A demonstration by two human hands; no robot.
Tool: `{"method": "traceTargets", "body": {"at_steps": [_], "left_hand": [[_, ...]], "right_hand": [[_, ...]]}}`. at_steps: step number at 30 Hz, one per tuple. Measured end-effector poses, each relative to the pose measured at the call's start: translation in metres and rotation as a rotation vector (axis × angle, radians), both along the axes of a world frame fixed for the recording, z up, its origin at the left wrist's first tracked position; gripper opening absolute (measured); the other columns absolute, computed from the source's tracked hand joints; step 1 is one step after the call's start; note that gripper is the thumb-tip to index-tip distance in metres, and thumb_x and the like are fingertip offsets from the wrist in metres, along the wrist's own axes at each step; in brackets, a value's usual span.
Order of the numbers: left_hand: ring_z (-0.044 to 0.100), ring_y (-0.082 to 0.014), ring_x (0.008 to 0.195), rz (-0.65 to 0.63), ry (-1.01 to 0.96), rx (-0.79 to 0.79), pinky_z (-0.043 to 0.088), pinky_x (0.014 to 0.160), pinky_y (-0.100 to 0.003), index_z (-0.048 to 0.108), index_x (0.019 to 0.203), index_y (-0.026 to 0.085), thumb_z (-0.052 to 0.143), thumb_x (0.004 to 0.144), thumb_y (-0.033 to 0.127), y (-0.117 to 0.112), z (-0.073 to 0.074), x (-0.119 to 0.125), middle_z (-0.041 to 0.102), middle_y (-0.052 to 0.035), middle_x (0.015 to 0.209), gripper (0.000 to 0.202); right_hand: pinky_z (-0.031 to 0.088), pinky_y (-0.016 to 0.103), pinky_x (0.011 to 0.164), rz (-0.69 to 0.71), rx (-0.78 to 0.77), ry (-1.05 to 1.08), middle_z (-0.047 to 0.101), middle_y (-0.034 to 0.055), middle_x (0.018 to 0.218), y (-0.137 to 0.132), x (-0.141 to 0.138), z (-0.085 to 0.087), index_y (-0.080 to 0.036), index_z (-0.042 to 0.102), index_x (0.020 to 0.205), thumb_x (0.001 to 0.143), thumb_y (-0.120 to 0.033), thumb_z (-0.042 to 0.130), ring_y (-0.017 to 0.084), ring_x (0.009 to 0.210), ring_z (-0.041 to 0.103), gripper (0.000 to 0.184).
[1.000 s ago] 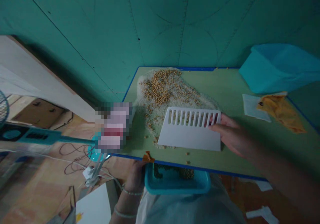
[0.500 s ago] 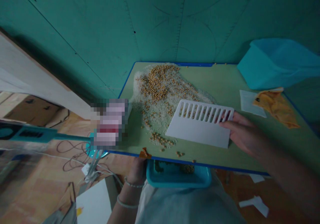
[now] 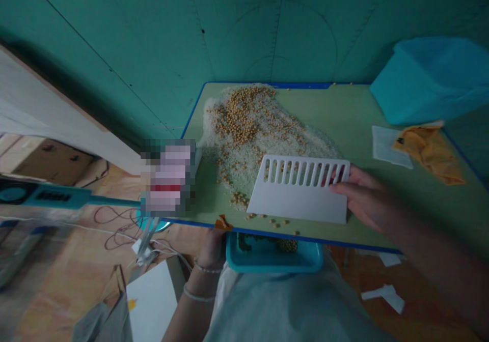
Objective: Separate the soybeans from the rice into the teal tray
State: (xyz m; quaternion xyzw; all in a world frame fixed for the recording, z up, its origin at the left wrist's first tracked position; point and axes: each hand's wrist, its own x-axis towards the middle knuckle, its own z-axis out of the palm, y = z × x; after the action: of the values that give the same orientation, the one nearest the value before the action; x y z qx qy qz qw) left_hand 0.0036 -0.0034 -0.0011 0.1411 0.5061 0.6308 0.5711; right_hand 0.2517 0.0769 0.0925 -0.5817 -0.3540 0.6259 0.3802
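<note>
scraper (image 3: pixel 298 203): wht | beans (image 3: pixel 242 115): tan | tray (image 3: pixel 275 267): teal | tbl (image 3: pixel 344 113): lt grn, blu edge (image 3: pixel 301 85)

Head-worn camera (single), angled forward-down, tabletop (image 3: pixel 344 118) near

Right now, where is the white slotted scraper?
In the head view, the white slotted scraper is just right of centre, held in the right hand, near right of the bean pile.
</note>
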Motion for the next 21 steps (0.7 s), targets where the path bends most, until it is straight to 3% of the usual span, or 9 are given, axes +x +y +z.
{"method": "traceTargets", "body": {"at_steps": [4,11,21], "left_hand": [[0.068,-0.0261,0.085,-0.062,-0.077,-0.039,0.054,0.082,-0.033,0.070,0.064,0.022,0.078,0.044,0.020,0.001,0.001,0.001,0.075,0.0003,0.065,0.021],[0.070,-0.0240,0.077,-0.055,-0.119,-0.050,0.054,0.082,-0.032,0.073,0.071,0.022,0.079,0.043,0.021,-0.001,0.004,0.002,0.075,0.0014,0.067,0.029],[0.070,-0.0265,0.082,-0.065,-0.113,-0.085,0.057,0.078,-0.034,0.072,0.067,0.027,0.078,0.042,0.021,0.002,0.007,0.004,0.075,0.0043,0.064,0.026]], "right_hand": [[0.048,0.029,0.058,0.034,0.034,-0.002,0.069,-0.0028,0.069,0.000,-0.001,-0.002,-0.025,0.059,0.079,0.054,-0.018,0.059,0.018,0.062,0.063,0.026],[0.048,0.029,0.058,0.075,0.067,-0.028,0.068,-0.0041,0.068,-0.001,0.001,-0.008,-0.027,0.059,0.074,0.055,-0.019,0.058,0.018,0.063,0.062,0.020],[0.048,0.029,0.058,0.103,0.035,-0.027,0.069,-0.0018,0.070,-0.012,0.003,-0.008,-0.023,0.061,0.073,0.058,-0.019,0.060,0.017,0.063,0.062,0.016]]}}
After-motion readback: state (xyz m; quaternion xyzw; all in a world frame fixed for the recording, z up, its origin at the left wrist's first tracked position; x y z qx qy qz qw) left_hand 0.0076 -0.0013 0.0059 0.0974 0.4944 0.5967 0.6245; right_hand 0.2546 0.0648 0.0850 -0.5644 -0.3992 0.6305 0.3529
